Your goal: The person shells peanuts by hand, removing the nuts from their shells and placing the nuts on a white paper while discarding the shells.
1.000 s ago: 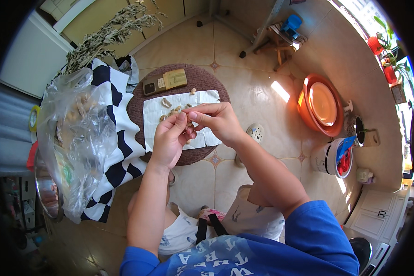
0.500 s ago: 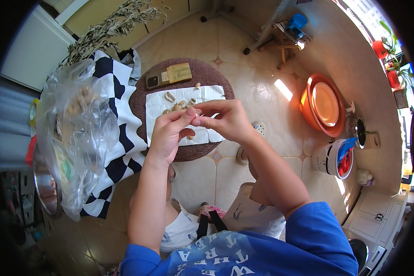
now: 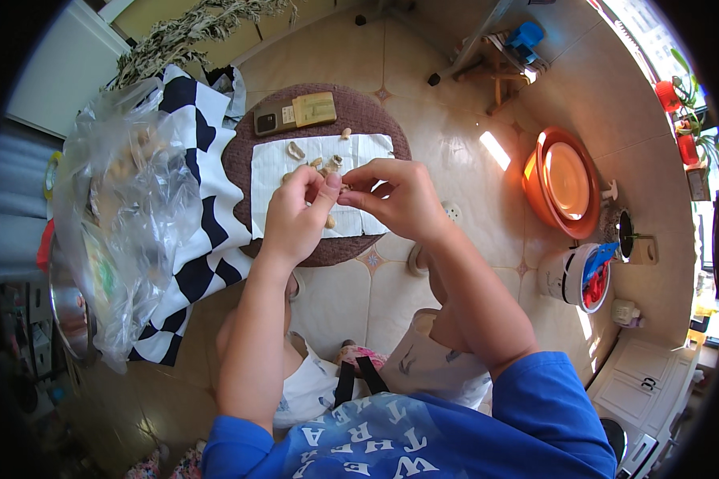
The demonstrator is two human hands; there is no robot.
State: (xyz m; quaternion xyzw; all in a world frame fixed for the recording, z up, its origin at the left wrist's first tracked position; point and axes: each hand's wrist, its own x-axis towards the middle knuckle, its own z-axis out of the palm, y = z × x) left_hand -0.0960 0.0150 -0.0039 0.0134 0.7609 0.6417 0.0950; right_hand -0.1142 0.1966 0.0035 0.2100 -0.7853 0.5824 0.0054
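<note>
My left hand (image 3: 299, 209) and my right hand (image 3: 395, 197) meet over a sheet of white paper (image 3: 273, 214) on a round brown stool (image 3: 244, 191). Both are closed, thumbs and fingers pinching a small peanut (image 3: 344, 190) between them, mostly covered by the fingertips. Just beyond the hands lie several peanuts and shell pieces, among them an opened peanut shell (image 3: 295, 150) at the paper's far left. One whole peanut (image 3: 346, 133) rests near the paper's far edge. Another peanut (image 3: 330, 222) lies below the hands, beside my left thumb.
A phone (image 3: 276, 120) lies on the stool's far side. At left, a clear plastic bag (image 3: 136, 207) with brownish contents sits on a black-and-white cloth (image 3: 212, 199). Orange basins (image 3: 535, 180) and a white bucket (image 3: 558, 275) stand at right; a small wooden stool (image 3: 499, 84) is farther back.
My hands have drawn slightly apart at the knuckles, still joined at the fingertips around the peanut. The view has shifted a little, and the peanut below the hands shows more fully.
</note>
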